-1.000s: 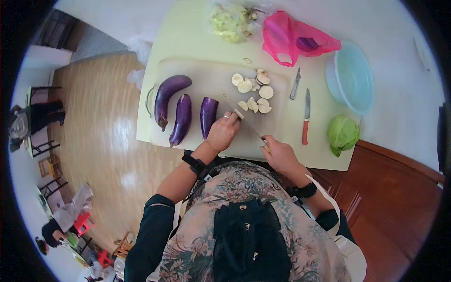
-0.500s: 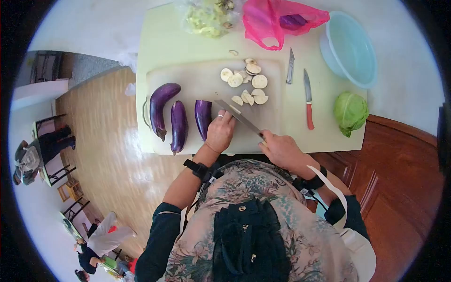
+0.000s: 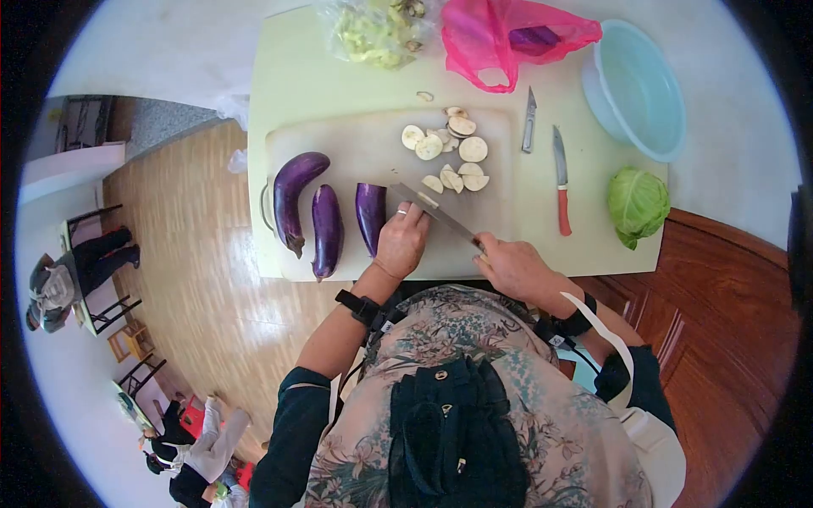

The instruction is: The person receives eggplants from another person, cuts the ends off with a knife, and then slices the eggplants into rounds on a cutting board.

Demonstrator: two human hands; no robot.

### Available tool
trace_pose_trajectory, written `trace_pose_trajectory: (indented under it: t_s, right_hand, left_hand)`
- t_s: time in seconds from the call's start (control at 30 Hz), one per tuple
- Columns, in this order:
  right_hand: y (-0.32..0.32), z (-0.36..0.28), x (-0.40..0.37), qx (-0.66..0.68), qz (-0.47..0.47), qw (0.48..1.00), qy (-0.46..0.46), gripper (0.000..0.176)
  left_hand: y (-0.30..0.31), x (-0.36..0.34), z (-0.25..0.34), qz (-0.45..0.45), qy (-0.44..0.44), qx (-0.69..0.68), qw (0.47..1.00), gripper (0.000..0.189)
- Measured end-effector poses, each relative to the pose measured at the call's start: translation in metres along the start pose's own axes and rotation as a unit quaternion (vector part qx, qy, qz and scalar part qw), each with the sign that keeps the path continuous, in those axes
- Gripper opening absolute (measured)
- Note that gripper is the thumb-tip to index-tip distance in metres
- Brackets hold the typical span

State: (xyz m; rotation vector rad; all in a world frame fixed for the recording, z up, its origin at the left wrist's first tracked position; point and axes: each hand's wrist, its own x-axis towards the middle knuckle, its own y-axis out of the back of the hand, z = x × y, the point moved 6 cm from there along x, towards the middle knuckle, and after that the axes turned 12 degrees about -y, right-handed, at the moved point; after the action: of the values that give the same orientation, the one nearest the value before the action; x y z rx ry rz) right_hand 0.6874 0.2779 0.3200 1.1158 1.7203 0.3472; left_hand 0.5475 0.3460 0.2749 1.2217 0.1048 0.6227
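Observation:
My right hand is closed around the handle of a kitchen knife, whose blade slants up and left over the cutting board. Beside the blade my left hand has its fingers bent and pressed together; what lies under them is hidden. A pale eggplant piece rests against the blade. To the left lie a cut eggplant and two whole ones, a shorter eggplant and a curved eggplant. Several eggplant slices and half-rounds sit beyond the knife.
Right of the board are a utility knife, a red-handled knife, a cabbage and a light-blue basin. At the back are a pink bag and a clear bag of vegetables. Other people are at the far left.
The view has shifted slightly. Both hands and the knife keep nearly the same pose over the board. People in the lower left background have moved.

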Motion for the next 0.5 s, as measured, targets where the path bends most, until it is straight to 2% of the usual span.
trace_pose_trajectory:
  t_s: [0.3, 0.5]
  right_hand:
    - [-0.011, 0.004, 0.012, 0.025, 0.001, 0.999, -0.022, 0.029]
    - [-0.009, 0.009, 0.011, 0.079, 0.005, 0.995, -0.064, 0.03]
  left_hand:
    - [0.002, 0.001, 0.001, -0.001, 0.0, 0.01, 1.0, 0.023]
    - [0.005, 0.004, 0.002, -0.009, -0.002, 0.025, 1.0, 0.03]
